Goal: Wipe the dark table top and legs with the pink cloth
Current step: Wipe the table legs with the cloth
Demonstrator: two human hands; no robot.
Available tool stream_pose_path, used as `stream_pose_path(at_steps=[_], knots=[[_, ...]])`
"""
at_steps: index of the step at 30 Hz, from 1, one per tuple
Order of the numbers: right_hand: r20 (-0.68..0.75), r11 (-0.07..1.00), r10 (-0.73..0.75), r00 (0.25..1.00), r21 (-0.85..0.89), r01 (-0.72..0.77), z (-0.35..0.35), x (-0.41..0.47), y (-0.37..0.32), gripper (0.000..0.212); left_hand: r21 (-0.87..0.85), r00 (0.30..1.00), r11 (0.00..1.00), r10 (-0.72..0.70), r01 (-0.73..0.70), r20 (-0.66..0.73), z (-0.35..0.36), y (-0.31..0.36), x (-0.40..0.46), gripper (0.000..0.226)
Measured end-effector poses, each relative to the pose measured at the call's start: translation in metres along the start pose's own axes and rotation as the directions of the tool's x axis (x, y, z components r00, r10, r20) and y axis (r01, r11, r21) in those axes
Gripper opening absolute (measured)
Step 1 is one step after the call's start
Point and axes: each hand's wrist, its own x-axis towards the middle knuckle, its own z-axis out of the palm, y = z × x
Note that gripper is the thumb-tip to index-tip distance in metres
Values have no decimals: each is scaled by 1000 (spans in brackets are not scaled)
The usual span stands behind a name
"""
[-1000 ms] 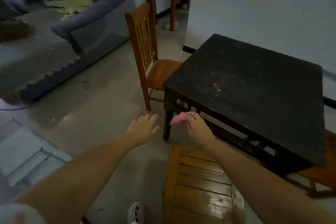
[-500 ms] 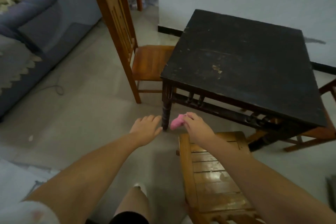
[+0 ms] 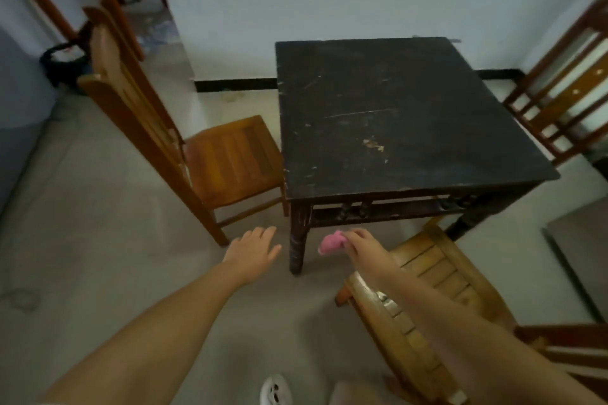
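From the head camera, the only view I have, I'm looking down on the dark table (image 3: pixel 411 115), a square top scuffed and chipped near its middle, standing on turned legs with a carved rail under the near edge. My right hand (image 3: pixel 367 248) is out in front, low and just right of the near left leg (image 3: pixel 297 243), and its fingertips pinch the pink cloth (image 3: pixel 331 243), which is bunched into a small wad hanging off the fingers. The cloth sits below the top and close to that leg, but I can't tell whether it touches the wood. My left hand (image 3: pixel 255 248) hovers on the other side of the leg, fingers straight and lying together, holding nothing. I judge the cloth soft, light and limp, so it will collapse under a pinch; I'd open it out and back it with a flat palm for the top, and wrap it round the leg for the turned grooves. The table looks heavy and stiff enough to take firm pressure. A wooden chair (image 3: pixel 230 158) stands at its left side, and a slatted one (image 3: pixel 434 276) sits under my right arm.
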Motion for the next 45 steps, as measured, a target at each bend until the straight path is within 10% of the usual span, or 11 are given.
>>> stream_pose_path(at_steps=[15,23,30,40,45], knots=[[66,919,381,922,83,-385,23,77,10,35,128,939,936,308,-328,153,-54,-54,123,54],[-278,686,727,628,273,-674,90,91,-52,26,205,744,729,566,-653,356,-82,-120,195,53],[-385,594,804,453,556,-582,147,91,-98,28,106,642,683,606,-723,469,-55,-132,208,55],[-333,365,930,153,886,-287,277,147,-5,29,-386,775,844,512,-373,369,119,-131,259,58],[-290,292,954,70,956,-21,367,218,59,35,-552,742,637,669,-538,49,215,-144,293,52]])
